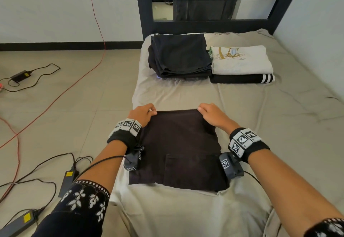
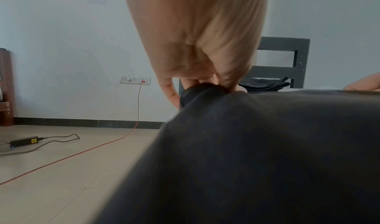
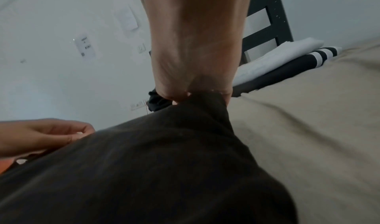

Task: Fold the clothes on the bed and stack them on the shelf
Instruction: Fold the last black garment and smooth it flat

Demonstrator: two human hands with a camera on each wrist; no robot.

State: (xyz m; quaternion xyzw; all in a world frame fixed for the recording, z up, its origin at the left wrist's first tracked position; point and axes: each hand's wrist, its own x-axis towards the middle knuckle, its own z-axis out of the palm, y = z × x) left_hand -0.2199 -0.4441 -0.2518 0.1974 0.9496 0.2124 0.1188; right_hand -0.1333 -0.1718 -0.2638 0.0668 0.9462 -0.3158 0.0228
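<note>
We are looking down at a bed [image 1: 279, 106] covered with a beige sheet, and a dark brown garment [image 1: 178, 147] with a patch pocket lies flat on it directly in front of us, already folded into a rough rectangle whose long axis runs away from us toward the dark headboard [image 1: 214, 22]. Our left hand [image 1: 142, 114] pinches the far left corner of the garment, and our right hand [image 1: 212, 115] pinches the far right corner; in the left wrist view the fingers [image 2: 205, 79] are curled tight around a bunched fold of dark cloth, and the right wrist view shows the same kind of pinch. Both hands sit level at the far edge, equally near it, so the cloth lies between the fingers and our body. We judge that the coming fold turns on this: the far edge would be brought back toward us, over the pocket, across the garment's long axis. Farther up the bed, well apart from our hands, rest a stack of dark folded clothes [image 1: 178, 56] and, just beside it, a white folded shirt [image 1: 242, 60] lying on a black garment with white stripes [image 1: 242, 78]. No shelf is in view.
</note>
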